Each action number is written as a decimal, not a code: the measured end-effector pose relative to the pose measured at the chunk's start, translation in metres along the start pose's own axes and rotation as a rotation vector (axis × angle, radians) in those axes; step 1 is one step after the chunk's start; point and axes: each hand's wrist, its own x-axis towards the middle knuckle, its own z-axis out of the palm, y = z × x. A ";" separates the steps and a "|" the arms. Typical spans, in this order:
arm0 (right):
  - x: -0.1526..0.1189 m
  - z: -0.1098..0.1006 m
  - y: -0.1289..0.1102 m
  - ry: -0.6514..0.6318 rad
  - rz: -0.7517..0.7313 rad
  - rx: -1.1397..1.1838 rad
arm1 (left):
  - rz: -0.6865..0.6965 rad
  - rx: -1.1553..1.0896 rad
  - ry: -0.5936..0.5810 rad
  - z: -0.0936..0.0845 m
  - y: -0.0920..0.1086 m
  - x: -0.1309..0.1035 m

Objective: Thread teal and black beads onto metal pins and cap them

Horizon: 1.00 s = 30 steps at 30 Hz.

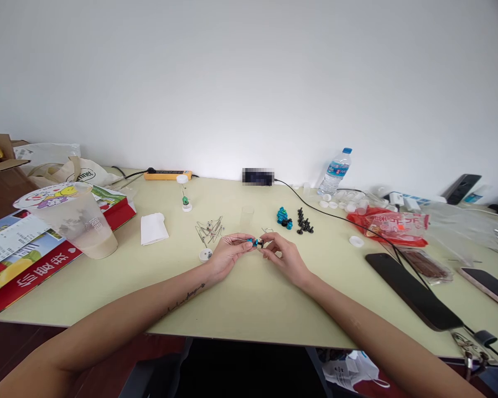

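White wall [249, 83] backs a pale yellow-green tabletop [232, 309] where two bare hands meet at a small blue-and-black piece [255, 243]. Thumb and fingertips of the left hand [228, 257] pinch the blue end, the gap between them narrow, while thumb and forefinger of the right hand [286, 257] close on the black end. The piece lies directly between the two sets of fingertips, its long axis running roughly sideways from one hand to the other; neither hand is nearer, since both touch it. Fingers cover much of it, so how its parts join cannot be told. Just beyond the fingertips stands a clear cylinder [247, 216]. Past the right fingers and off to their right, blue parts [283, 216] and black pegs [304, 222] lie in neighbouring clusters. Past the left fingers, to their left, thin metal rods [209, 229] lie in a loose heap, with a white cap [206, 255] just beside the left hand.
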 end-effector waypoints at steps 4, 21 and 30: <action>0.000 0.000 0.000 -0.005 0.006 -0.012 | -0.001 0.001 0.000 0.001 0.001 0.001; 0.000 0.000 -0.001 -0.014 0.011 0.020 | -0.002 0.005 -0.006 0.000 0.000 0.001; 0.000 0.000 0.000 -0.017 0.013 0.012 | 0.001 0.000 -0.001 0.001 0.001 0.000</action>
